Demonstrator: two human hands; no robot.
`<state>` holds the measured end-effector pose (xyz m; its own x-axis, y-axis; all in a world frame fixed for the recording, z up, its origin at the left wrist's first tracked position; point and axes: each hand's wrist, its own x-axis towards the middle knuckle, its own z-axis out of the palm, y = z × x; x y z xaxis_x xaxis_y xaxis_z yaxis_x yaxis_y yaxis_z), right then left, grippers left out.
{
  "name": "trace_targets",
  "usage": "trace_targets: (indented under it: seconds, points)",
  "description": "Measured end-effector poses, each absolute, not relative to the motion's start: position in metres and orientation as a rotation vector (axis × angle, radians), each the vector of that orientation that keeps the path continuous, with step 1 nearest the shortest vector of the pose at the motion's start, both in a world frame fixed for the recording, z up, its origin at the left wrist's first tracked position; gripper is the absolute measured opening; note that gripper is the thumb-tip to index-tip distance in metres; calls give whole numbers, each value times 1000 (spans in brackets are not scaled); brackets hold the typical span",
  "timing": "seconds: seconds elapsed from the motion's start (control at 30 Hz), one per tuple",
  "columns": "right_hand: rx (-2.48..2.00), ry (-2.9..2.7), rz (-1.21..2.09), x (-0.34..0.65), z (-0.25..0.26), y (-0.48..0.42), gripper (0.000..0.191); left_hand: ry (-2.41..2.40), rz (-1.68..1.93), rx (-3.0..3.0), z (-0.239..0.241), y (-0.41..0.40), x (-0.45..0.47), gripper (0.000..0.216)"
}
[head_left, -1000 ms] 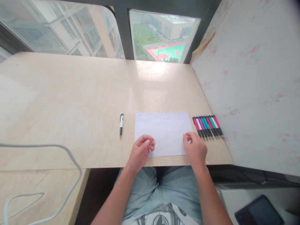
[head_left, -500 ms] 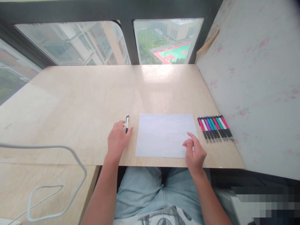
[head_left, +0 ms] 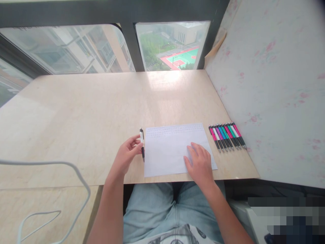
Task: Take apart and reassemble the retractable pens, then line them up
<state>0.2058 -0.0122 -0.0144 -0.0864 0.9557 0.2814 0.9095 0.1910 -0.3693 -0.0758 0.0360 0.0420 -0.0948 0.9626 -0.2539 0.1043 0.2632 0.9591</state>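
A white and black pen is pinched between the thumb and fingers of my left hand, right beside the paper's left edge. The white sheet of paper has rows of handwriting along its top and is blank lower down. My right hand lies on the lower right part of the sheet, palm down, its fingers spread. To the right of the paper, several colourful pens in pink, white, purple, blue and green lie side by side, tips toward me.
The wooden desk runs back to the dark window frame. A flower-patterned wall panel borders it on the right. A grey cable loops at the lower left, over a second wooden surface.
My left hand has closed on the white and black pen and shifted it toward the paper. My right hand has flattened onto the sheet, which now sits slightly turned.
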Motion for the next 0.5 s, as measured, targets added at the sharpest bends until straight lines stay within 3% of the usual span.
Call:
trace_targets:
  seconds: [0.13, 0.23, 0.33, 0.5]
  points:
    - [-1597, -1823, 307, 203, 1, -16, 31, 1090, 1273, 666, 38, 12, -40, 38]
    - [-1465, -1601, 732, 189, 18, -24, 24, 945, 1295, 489, 31, -4, -11, 25]
    - [-1333, -1457, 1123, 171, 29, -33, 34, 879, 1305, 438, 25, -16, 12, 20]
    - [-1440, -1372, 1184, 165, 24, -41, 40, 984, 1262, 551, 16, -21, 22, 18]
